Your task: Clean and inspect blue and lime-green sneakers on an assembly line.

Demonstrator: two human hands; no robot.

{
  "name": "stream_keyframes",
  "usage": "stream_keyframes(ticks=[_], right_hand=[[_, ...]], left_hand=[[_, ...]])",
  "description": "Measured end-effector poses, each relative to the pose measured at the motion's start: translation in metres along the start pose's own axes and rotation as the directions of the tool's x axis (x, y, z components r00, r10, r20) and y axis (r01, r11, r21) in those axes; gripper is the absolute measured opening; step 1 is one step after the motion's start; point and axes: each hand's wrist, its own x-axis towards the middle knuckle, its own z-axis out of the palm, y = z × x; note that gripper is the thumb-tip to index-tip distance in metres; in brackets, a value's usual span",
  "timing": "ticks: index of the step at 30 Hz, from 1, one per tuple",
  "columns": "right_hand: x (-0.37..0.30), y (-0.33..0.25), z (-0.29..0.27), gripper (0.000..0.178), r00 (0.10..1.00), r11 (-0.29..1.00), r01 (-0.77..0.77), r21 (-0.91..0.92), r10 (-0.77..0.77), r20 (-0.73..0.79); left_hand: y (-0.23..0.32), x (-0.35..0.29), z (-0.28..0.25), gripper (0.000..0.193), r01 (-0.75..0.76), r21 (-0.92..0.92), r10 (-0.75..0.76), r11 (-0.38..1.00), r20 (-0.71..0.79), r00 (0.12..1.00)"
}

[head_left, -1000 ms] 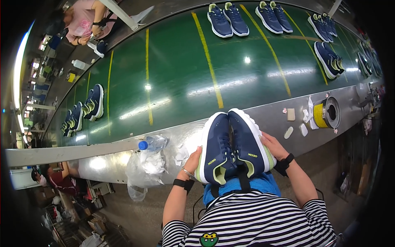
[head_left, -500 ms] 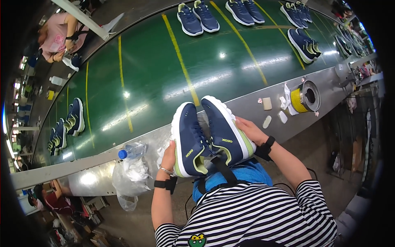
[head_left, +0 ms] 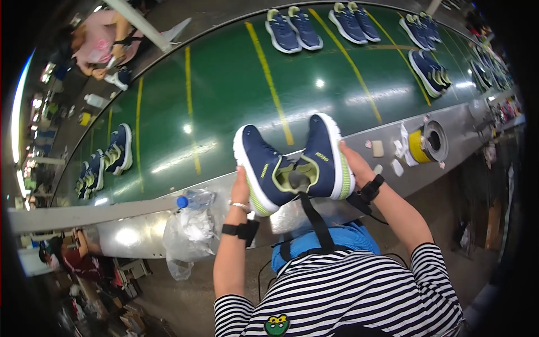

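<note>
Holding a pair of navy sneakers at frame centre above the green conveyor belt (head_left: 236, 95): left hand (head_left: 240, 188) fingers clamping the left sneaker (head_left: 259, 168), right hand (head_left: 353, 163) fingers clamping the right sneaker (head_left: 328, 154); not yet resting on the belt.

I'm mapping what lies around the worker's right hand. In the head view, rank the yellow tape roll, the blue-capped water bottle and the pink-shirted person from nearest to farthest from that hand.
From the right hand:
1. Yellow tape roll, just to its right on the metal ledge.
2. Blue-capped water bottle, to its left, beyond the held shoes.
3. Pink-shirted person, far upper left, across the green belt.
</note>
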Motion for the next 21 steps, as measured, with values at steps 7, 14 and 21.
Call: stream_keyframes(ticks=[7, 14, 21], right_hand=[[0.027, -0.001, 0.012, 0.046, 1.0, 0.976, 0.001, 0.216, -0.002, 0.004], [0.02, 0.015, 0.021, 0.048, 0.957, 0.908, -0.009, 0.419, -0.114, 0.268], [-0.002, 0.077, -0.024, 0.036, 0.994, 0.991, -0.016, 0.132, 0.001, 0.107]], left_hand=[[0.012, 0.005, 0.016, 0.06, 0.094, -0.519, -0.098, 0.85, 0.02, 0.995], [0.004, 0.007, 0.02, 0.061, 0.109, -0.581, 0.011, 0.806, 0.199, 0.98], [-0.014, -0.036, 0.0, 0.053, 0.152, -0.354, -0.037, 0.923, 0.312, 0.949]])
